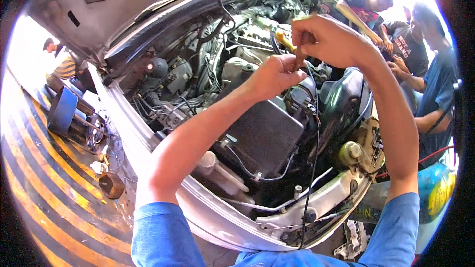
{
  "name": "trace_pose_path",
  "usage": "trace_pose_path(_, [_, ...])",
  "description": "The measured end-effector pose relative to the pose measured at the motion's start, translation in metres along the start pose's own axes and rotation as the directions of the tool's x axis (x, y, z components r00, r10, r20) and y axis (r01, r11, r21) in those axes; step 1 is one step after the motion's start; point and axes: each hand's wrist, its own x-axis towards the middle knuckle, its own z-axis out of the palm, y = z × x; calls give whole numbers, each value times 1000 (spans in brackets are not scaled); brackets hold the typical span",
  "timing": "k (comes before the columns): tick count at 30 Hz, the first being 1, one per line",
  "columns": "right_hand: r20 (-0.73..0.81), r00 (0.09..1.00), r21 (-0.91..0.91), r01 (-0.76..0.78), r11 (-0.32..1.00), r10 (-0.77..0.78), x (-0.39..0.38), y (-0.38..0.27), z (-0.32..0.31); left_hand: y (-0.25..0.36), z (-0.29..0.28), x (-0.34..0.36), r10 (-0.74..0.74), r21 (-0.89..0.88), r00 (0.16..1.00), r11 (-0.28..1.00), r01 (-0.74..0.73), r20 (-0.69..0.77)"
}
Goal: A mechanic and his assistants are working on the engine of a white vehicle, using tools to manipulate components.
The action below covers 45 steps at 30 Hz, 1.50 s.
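Both my hands meet above the far middle of an open car engine bay. My left hand [276, 76] is closed in a pinch, its fingertips up against those of the other hand. From the right, my right hand [330, 42] bends down over it with its fingers pressed together. Whatever sits between the fingers is too small and hidden to name. Just behind the fingertips shows a yellow piece [284, 41]. A thin black cable [312, 168] runs from below the hands toward the front of the car. Under my left forearm lies a black box-shaped cover [262, 133].
The raised hood [94, 0] is at upper left. A capped white reservoir [210, 163] sits near the front edge. Several people [435, 84] stand at the right, beside a blue-green gas cylinder [428, 193]. A blue drum-shaped thing [63, 109] stands on the striped floor [54, 193].
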Motion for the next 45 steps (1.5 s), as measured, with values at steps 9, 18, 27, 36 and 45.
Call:
trace_pose_path(9, [-214, 965, -363, -225, 904, 154, -1, 3, 8, 18, 5, 7, 9, 400, 987, 915, 56, -158])
trace_pose_path(18, [-119, 993, 252, 28, 967, 2, 2, 15, 20, -18, -36, -4, -60, 607, 979, 791, -72, 195])
trace_pose_path(27, [-261, 885, 949, 307, -65, 385, 2, 19, 85, -28, -25, -9, -100, 740, 981, 670, -56, 165])
trace_pose_path(36, [-540, 716, 836, 515, 188, 442, 4, 21, 95, -29, -20, -7, -79, 732, 989, 680, -36, 122])
trace_pose_path(45, [-574, 623, 801, 561, 207, 532, -10, 33, 72, -25, -13, -8, -141, 794, 987, 607, 23, 79])
